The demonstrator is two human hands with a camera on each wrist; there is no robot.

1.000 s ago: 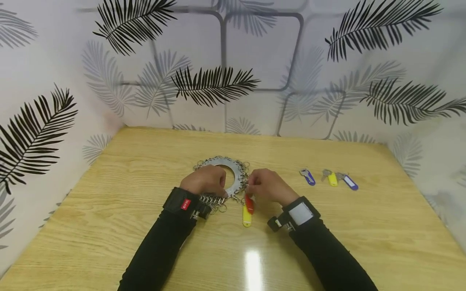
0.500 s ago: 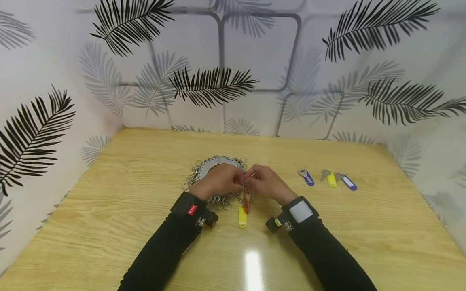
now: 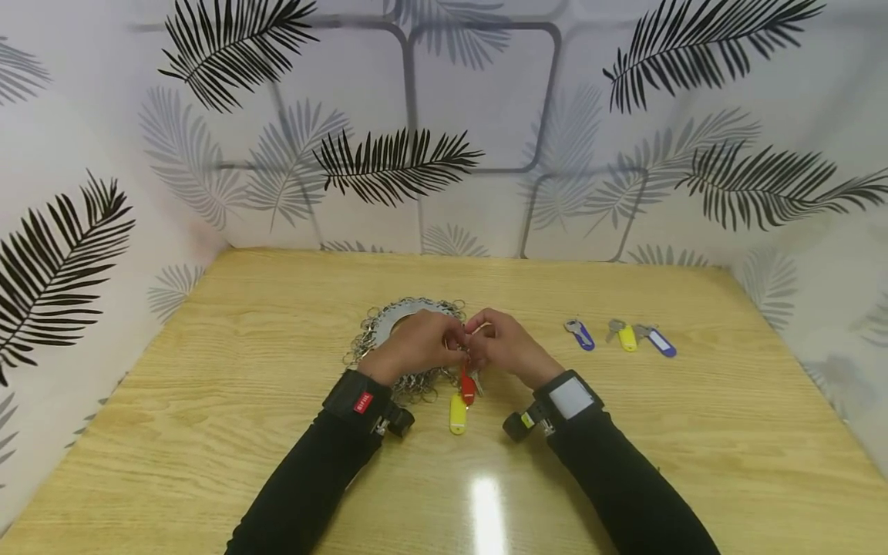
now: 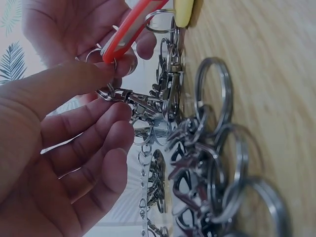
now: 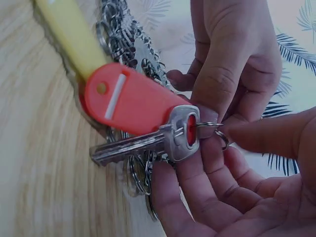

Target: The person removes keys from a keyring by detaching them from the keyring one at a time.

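My left hand and right hand meet over the right side of a flat grey metal ring hung with clasps and key rings. Between them is a small split ring that carries a silver key and a red key tag. My right thumb and fingers pinch this ring. In the left wrist view, my left thumb and index finger pinch at a lobster clasp where it meets the ring; the fingertips hide the exact joint. The other left fingers are bent loosely.
A yellow key tag lies just in front, beside the red one. Further right on the wooden table lie keys with a blue tag, a yellow tag and another blue tag. A patterned wall stands behind.
My left hand has moved right, from the metal ring's front to my right hand. The red tag and key have swung between the hands. Over the last half second the hands have barely shifted.
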